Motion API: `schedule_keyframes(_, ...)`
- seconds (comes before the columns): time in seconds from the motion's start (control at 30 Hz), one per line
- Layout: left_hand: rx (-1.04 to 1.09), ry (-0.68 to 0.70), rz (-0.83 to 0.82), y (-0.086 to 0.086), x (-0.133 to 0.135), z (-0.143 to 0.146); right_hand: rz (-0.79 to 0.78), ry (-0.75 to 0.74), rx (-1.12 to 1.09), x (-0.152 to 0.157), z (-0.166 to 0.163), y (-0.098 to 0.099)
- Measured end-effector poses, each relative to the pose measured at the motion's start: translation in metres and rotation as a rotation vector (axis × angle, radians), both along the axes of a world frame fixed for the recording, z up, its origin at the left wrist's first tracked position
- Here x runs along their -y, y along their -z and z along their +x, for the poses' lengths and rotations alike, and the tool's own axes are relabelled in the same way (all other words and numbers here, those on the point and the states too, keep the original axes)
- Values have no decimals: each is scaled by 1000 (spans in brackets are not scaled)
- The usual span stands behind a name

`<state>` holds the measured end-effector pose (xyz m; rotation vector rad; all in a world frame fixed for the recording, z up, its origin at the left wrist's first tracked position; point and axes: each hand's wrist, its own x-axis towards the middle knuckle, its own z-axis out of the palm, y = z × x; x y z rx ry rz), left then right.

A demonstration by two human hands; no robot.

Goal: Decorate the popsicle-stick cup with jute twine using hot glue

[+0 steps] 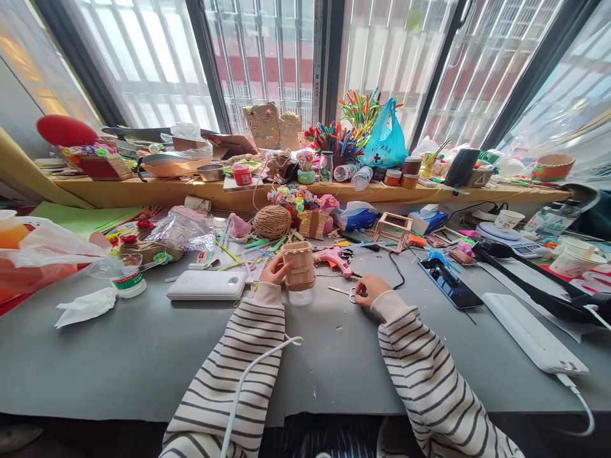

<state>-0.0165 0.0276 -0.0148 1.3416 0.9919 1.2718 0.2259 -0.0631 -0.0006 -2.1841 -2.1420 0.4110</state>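
Observation:
My left hand [273, 272] is closed round the side of a small cup [299, 266] covered in wooden pieces and twine. The cup is upright, and its bare, clear plastic bottom [301, 298] shows below the wrapping. My right hand [372, 291] has its fingers bent together at the handles of small silver scissors [340, 290], whose blades point left over the grey table. A pink glue gun [337, 259] lies just beyond, between the two hands. Behind the cup is a ball of brown twine [272, 221].
A white power bank [207, 285] lies left of my left arm. To the right are a phone [450, 284], a longer white power bank [534, 333] and black headphones [534, 273]. A white cable [260, 359] crosses my left sleeve. Craft materials crowd the table's back and the ledge [210, 198].

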Motion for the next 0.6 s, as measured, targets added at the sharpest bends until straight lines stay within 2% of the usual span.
schedule_keyframes(0.17,-33,94,0,7,-5,-1,51,155,0,16,28,6)
schedule_keyframes(0.3,-85,181,3,13,-8,-1,187,245,-62,23,42,13)
schedule_keyframes(0.43,-109,239,-5,11,-8,-1,385,206,-191,24,35,13)
schedule_keyframes(0.6,-94,272,-15,8,-5,-1,526,48,-416,10,-5,9)
